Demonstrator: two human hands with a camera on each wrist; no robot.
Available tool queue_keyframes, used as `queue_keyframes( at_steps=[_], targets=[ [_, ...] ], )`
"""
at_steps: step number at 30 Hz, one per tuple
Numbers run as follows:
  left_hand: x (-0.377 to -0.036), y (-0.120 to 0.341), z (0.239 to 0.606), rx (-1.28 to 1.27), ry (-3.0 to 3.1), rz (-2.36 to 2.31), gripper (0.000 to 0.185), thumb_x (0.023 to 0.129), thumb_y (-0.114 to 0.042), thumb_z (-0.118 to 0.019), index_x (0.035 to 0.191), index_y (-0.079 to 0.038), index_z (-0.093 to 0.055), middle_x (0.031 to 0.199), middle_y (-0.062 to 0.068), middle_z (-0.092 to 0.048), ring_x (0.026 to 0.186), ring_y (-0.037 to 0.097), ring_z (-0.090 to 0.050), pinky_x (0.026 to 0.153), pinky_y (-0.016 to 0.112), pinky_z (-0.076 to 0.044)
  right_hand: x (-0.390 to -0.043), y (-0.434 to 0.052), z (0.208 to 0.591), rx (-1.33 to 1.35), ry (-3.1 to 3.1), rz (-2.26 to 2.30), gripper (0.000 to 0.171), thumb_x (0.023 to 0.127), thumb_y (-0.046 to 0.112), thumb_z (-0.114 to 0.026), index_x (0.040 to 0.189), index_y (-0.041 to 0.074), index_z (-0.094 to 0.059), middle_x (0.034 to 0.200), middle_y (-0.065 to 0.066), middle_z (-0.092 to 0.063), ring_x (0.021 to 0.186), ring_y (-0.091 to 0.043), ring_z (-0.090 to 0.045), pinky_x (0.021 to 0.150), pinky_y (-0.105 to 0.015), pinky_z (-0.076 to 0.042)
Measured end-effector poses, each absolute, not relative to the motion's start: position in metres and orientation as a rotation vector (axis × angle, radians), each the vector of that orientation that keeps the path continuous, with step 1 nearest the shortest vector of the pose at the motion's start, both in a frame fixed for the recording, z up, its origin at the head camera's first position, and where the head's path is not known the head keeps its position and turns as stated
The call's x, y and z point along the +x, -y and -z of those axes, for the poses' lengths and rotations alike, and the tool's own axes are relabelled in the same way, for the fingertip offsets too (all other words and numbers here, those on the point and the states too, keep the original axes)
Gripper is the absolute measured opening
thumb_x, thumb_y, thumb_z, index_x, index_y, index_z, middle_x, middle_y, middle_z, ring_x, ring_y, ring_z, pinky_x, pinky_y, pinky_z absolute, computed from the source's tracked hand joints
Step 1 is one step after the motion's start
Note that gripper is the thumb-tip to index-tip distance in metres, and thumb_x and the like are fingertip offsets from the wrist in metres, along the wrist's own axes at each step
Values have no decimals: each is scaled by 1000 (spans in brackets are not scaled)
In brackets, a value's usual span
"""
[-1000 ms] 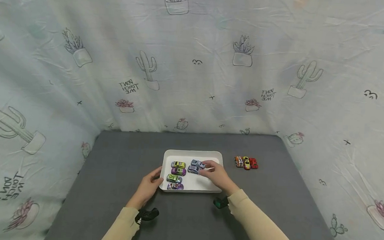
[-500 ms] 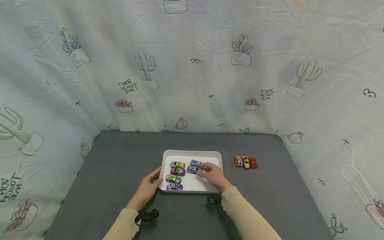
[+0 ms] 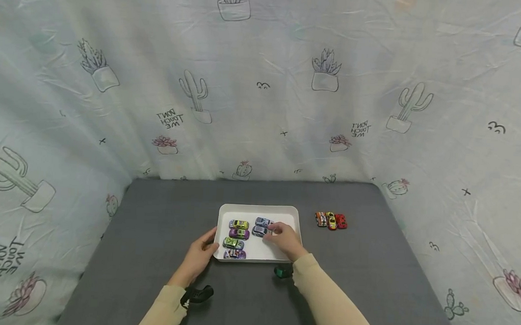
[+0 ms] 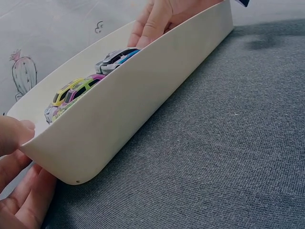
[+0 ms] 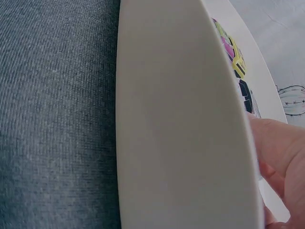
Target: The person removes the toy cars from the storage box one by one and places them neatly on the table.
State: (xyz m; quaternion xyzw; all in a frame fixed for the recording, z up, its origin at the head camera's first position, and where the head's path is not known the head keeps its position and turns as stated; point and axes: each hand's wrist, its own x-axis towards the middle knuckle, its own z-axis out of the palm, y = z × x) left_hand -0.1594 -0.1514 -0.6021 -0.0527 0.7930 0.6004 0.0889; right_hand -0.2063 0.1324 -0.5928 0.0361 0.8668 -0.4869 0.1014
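Grey toy car (image 3: 260,229) in the white tray (image 3: 290,214) is pinched by the right hand (image 3: 285,238); the left hand (image 3: 199,256) grips the tray's near-left corner.

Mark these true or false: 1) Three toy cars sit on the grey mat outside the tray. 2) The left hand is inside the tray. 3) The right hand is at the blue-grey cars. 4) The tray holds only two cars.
1) True: three toy cars stand together on the grey mat, right of the white tray.
2) False: the left hand holds the tray's left near corner from outside.
3) True: the right hand touches the blue-grey cars.
4) False: six cars show, including four green and purple cars.
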Motion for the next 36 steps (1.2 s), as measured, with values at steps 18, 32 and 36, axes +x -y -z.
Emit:
queue_keyframes(
  at_steps=[18, 32, 36],
  targets=[
    [-159, 153, 600, -140, -2357, -1785, 55, 99, -14, -57, 150, -23, -39, 142, 10, -48, 118, 25, -53, 98, 46, -43, -207, -129, 592, 177, -2563, 1421, 28, 75, 17, -82, 99, 11, -67, 99, -5, -58, 88, -21, -52, 78, -37, -43],
    [-159, 151, 601, -135, -2358, -1792, 54, 99, -13, -57, 150, -22, -40, 142, 10, -49, 118, 24, -53, 97, 44, -45, -206, -127, 595, 144, -2562, 1438, 32, 73, 17, -84, 100, 8, -68, 102, -9, -58, 92, -24, -54, 82, -41, -45],
    [-159, 150, 602, -141, -2369, -1785, 54, 99, -13, -57, 149, -23, -40, 141, 10, -49, 119, 24, -53, 96, 43, -45, -207, -128, 597, 130, -2578, 1432, 32, 73, 16, -84, 99, 7, -67, 100, -9, -58, 91, -23, -54, 81, -41, -46]
  ],
)
